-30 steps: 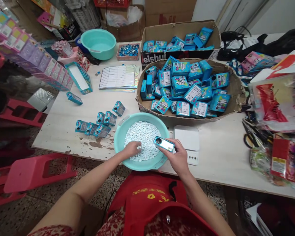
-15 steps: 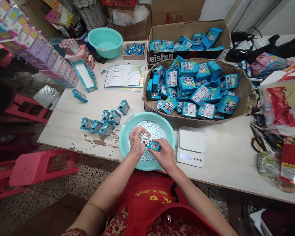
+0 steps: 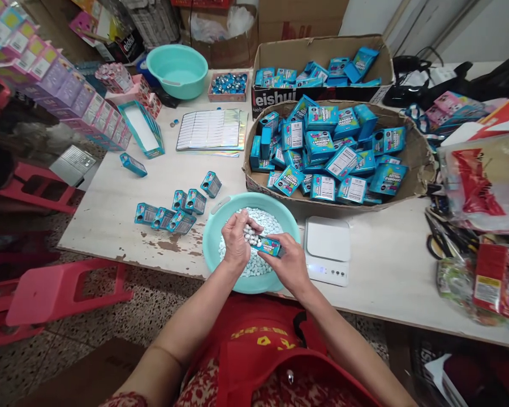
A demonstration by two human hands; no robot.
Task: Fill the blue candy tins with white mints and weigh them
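Note:
Over a turquoise basin (image 3: pixel 210 237) of small white candies (image 3: pixel 261 268), my left hand (image 3: pixel 236 240) is cupped around a handful of the same candies (image 3: pixel 251 233). My right hand (image 3: pixel 292 261) grips a small blue candy box (image 3: pixel 270 246) by its right end. The box lies tilted on its side, its left end against the candies in my left palm. Fingers hide part of the box's right end. A white digital scale (image 3: pixel 327 243) stands just right of the basin.
Several blue boxes (image 3: pixel 182 221) stand left of the basin. Behind it, a cut-down carton (image 3: pixel 419 175) holds many more. Printed sheets (image 3: pixel 210 130), a turquoise display box (image 3: pixel 143 130) and a second basin (image 3: pixel 178 70) sit farther back. Scissors (image 3: pixel 436 246) and packets lie at the right.
The blue box in my right hand has turned a little and now shows more of its printed side. My left hand stays cupped with candies over the basin.

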